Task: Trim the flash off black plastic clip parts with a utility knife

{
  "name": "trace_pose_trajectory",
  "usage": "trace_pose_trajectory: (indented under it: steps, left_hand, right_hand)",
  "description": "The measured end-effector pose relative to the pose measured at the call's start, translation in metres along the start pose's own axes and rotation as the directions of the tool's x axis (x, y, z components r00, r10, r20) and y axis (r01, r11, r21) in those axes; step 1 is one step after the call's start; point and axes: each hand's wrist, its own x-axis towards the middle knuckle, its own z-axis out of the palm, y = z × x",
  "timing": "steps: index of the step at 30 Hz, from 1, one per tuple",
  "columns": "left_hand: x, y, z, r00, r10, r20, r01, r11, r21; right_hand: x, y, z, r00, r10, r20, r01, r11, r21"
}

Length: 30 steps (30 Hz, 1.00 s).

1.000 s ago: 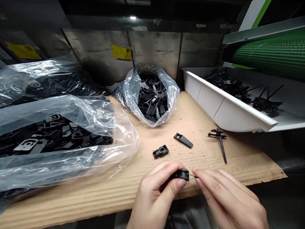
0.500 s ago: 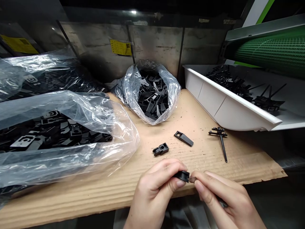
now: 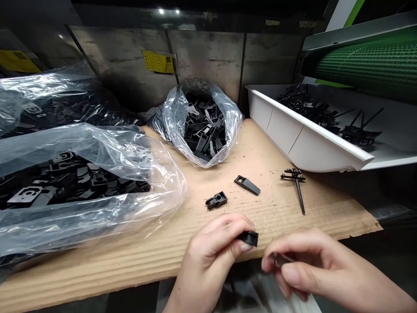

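My left hand (image 3: 213,250) pinches a small black plastic part (image 3: 249,238) between thumb and fingers, just above the front edge of the cardboard sheet (image 3: 130,256). To its right, my right hand (image 3: 312,269) is closed in a pinch on a thin dark piece that I cannot make out; it is blurred and sits apart from the black part. On the cardboard beyond my hands lie a black clip (image 3: 216,200), a flat black strap piece (image 3: 247,184) and a black sprue with a long stem (image 3: 297,184).
A large clear bag of black parts (image 3: 74,182) fills the left side, with another bag (image 3: 55,104) behind it. An open bag of black pieces (image 3: 202,126) stands at the back centre. A white tray (image 3: 302,139) holding sprues sits right, under a green conveyor (image 3: 368,65).
My right hand has pulled away from the black part, down and to the right, carrying a thin piece. The left hand keeps its grip. The view shifted slightly.
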Motion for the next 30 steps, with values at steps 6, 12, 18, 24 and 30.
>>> trace_pose_trajectory:
  steps: [6, 12, 18, 24, 30]
  left_hand:
    - [0.0, 0.003, 0.002, 0.99, -0.112, -0.091, 0.116, 0.992, 0.039]
    - [0.0, 0.003, 0.005, 0.99, -0.099, -0.104, 0.103, 0.994, 0.031]
    - [0.002, 0.003, 0.004, 0.997, -0.055, -0.048, 0.057, 0.998, 0.041]
    - [0.003, 0.006, 0.001, 0.996, -0.079, 0.036, 0.078, 0.997, 0.024]
    - [0.005, 0.003, -0.002, 0.975, -0.185, 0.121, 0.192, 0.98, -0.055]
  right_hand:
    - [-0.007, 0.022, -0.001, 0.81, -0.562, -0.169, 0.304, 0.648, -0.698]
    - [0.0, 0.022, 0.014, 0.752, -0.648, -0.12, 0.19, 0.387, -0.902]
    - [0.001, 0.015, 0.017, 0.798, -0.589, -0.128, 0.183, 0.438, -0.88]
    - [0.006, 0.019, 0.02, 0.718, -0.648, -0.254, 0.111, 0.468, -0.877]
    - [0.014, 0.027, 0.021, 0.58, -0.744, -0.332, 0.083, 0.459, -0.884]
